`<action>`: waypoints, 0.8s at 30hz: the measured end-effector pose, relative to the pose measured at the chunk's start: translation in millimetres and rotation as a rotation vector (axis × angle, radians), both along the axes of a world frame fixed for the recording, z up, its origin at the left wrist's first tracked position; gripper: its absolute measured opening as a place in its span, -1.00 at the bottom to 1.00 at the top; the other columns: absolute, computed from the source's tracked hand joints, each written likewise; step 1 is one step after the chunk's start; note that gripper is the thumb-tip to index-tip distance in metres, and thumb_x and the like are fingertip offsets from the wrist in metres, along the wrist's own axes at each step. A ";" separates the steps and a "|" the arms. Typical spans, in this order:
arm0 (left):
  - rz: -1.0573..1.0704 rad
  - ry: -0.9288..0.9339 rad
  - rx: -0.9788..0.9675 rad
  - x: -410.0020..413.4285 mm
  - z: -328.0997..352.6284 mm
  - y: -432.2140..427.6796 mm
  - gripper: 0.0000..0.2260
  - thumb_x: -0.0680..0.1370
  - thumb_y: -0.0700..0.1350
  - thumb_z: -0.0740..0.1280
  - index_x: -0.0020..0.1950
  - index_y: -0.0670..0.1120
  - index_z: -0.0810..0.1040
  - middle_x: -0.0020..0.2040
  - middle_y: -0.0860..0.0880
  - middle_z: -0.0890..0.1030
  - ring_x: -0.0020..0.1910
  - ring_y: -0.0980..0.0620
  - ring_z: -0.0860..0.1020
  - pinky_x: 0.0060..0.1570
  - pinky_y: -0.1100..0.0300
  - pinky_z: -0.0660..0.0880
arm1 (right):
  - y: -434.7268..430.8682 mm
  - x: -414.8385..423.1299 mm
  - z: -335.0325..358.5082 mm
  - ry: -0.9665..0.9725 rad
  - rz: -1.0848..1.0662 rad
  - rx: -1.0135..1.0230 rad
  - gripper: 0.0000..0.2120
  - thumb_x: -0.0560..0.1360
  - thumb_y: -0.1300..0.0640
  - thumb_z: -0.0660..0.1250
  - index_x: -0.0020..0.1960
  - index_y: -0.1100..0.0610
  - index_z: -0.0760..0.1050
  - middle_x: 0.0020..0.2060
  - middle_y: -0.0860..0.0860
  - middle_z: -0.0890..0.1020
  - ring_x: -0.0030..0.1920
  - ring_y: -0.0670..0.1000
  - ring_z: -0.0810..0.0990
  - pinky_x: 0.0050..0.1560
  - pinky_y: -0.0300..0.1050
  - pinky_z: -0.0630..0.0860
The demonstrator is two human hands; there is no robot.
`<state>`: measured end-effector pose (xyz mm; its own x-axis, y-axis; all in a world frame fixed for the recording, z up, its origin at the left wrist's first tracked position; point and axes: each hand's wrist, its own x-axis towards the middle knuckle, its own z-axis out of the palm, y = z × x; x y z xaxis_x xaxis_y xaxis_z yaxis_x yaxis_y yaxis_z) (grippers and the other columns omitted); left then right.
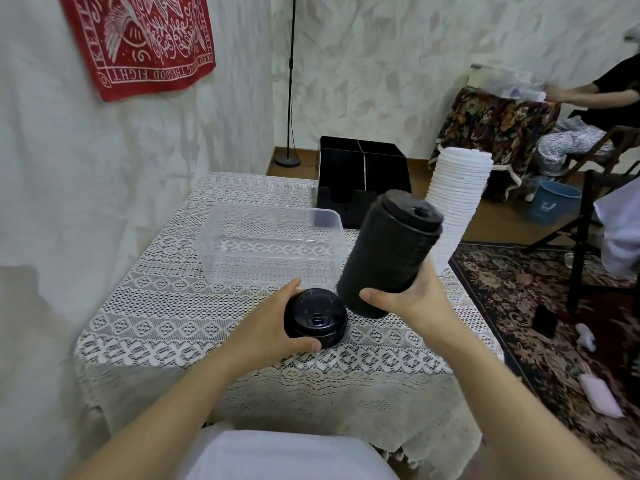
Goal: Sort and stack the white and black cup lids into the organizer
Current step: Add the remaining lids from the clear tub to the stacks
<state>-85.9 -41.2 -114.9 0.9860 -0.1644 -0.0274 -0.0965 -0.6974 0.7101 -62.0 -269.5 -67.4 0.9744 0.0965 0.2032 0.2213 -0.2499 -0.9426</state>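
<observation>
White patterned walls close in a corner with a red banner (138, 39) and a thin lamp stand (291, 81). A desk (156, 306) under a lace cloth stands in front of it.

On the desk's middle sits a clear bin (214, 258); only the lace shows through its walls and floor. Behind it, at the far edge, stands the black organizer (360, 168), split by crossed dividers into four compartments (their insides are too dark to tell what they hold).

Just right of the organizer rises the white stack (457, 188) of lids, tall and leaning a little, at the desk's right edge.

The right hand (412, 299) grips the tall black stack (384, 251) near its base, thumb across the front and fingers wrapped behind. The stack tilts with its top toward the organizer and partly covers the white stack. Whether its base touches the cloth cannot be told.

The left hand (266, 323) curls round the short black stack (317, 317), only a few lids high, which sits on the cloth just left of the tall one's base, sip hole up.

On the floor to the right lie a patterned rug (519, 306) and, farther back, a blue bucket (554, 202); its contents are out of sight. Another person sits beyond it.
</observation>
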 end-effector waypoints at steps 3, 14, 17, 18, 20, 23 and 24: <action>-0.002 0.004 -0.029 -0.7 1.8 0.3 0.00 0.33 0.08 0.56 0.57 0.03 -0.01 0.41 0.17 0.33 0.38 0.13 0.32 0.30 0.23 0.24 | 26.6 -1.4 -7.8 0.013 0.075 -0.017 -0.22 0.22 0.29 0.62 0.28 -0.08 0.31 0.01 -0.25 0.60 -0.01 -0.38 0.56 -0.16 -0.48 0.49; -0.028 -0.032 -0.161 2.5 -1.3 4.8 -0.27 0.27 0.02 0.59 0.19 0.45 0.21 0.11 0.34 0.53 0.12 0.32 0.49 0.04 0.32 0.44 | 60.8 3.4 -23.4 0.027 0.133 -0.044 -0.20 0.23 0.27 0.61 0.31 -0.03 0.27 0.07 -0.14 0.59 0.04 -0.30 0.57 -0.08 -0.42 0.50; -0.031 -0.036 -0.156 3.8 -3.2 4.9 -0.25 0.27 0.02 0.60 0.26 0.38 0.23 0.13 0.31 0.54 0.13 0.31 0.50 0.06 0.29 0.45 | 59.1 2.9 -26.1 0.032 0.140 -0.050 -0.22 0.24 0.27 0.60 0.31 -0.03 0.27 0.03 -0.18 0.59 0.02 -0.29 0.57 -0.09 -0.38 0.51; -0.035 -0.039 -0.155 4.0 -3.5 5.0 -0.25 0.27 0.02 0.60 0.28 0.35 0.24 0.12 0.32 0.53 0.13 0.31 0.49 0.05 0.31 0.44 | 58.5 2.1 -26.9 0.029 0.146 -0.053 -0.23 0.25 0.29 0.60 0.31 -0.03 0.27 0.02 -0.20 0.58 0.02 -0.30 0.57 -0.09 -0.39 0.51; -0.046 -0.052 -0.146 4.5 -4.3 4.8 -0.27 0.27 0.01 0.60 0.31 0.29 0.28 0.13 0.31 0.53 0.13 0.31 0.49 0.06 0.31 0.44 | 57.5 -0.4 -28.6 0.023 0.161 -0.066 -0.23 0.26 0.30 0.59 0.31 -0.01 0.26 0.03 -0.20 0.57 0.03 -0.33 0.55 -0.09 -0.45 0.48; -0.048 -0.054 -0.165 4.6 -6.0 5.2 -0.32 0.32 0.00 0.57 0.30 0.30 0.30 0.13 0.32 0.53 0.13 0.34 0.48 0.10 0.29 0.44 | 56.9 -2.3 -31.0 0.014 0.179 -0.078 -0.22 0.28 0.30 0.58 0.33 -0.01 0.24 0.08 -0.17 0.54 0.04 -0.37 0.52 -0.07 -0.48 0.46; -0.041 -0.052 -0.174 4.2 -6.3 5.5 -0.34 0.34 0.00 0.56 0.28 0.34 0.27 0.12 0.35 0.51 0.12 0.40 0.45 0.08 0.34 0.41 | 57.0 -2.3 -31.2 0.010 0.184 -0.080 -0.22 0.29 0.29 0.58 0.33 -0.02 0.23 0.09 -0.16 0.53 0.05 -0.37 0.52 -0.07 -0.48 0.46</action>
